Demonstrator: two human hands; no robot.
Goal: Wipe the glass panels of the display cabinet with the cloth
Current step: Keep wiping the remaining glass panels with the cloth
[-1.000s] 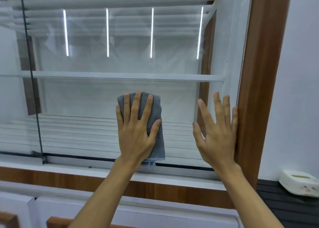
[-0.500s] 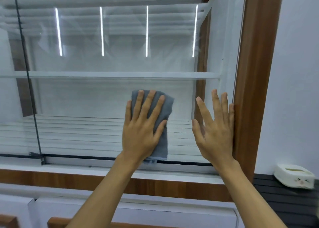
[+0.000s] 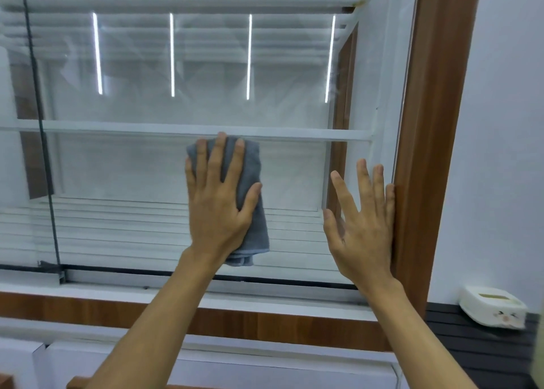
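My left hand (image 3: 219, 200) lies flat with fingers spread on a folded grey cloth (image 3: 250, 212), pressing it against the glass panel (image 3: 132, 167) of the display cabinet. The cloth's top edge reaches the white inner shelf (image 3: 117, 128); its lower end hangs below my palm. My right hand (image 3: 362, 226) rests open and flat on the glass at the panel's right edge, its little finger against the brown wooden frame (image 3: 424, 153). It holds nothing.
A dark vertical seam (image 3: 44, 153) divides this pane from the left one. A wooden band (image 3: 88, 309) and white cabinet fronts (image 3: 265, 371) run below the glass. A white box (image 3: 493, 309) sits on a dark slatted ledge at the right.
My left hand has slid the cloth upward on the glass, from the lower part of the pane to the shelf line. My right hand has stayed by the frame.
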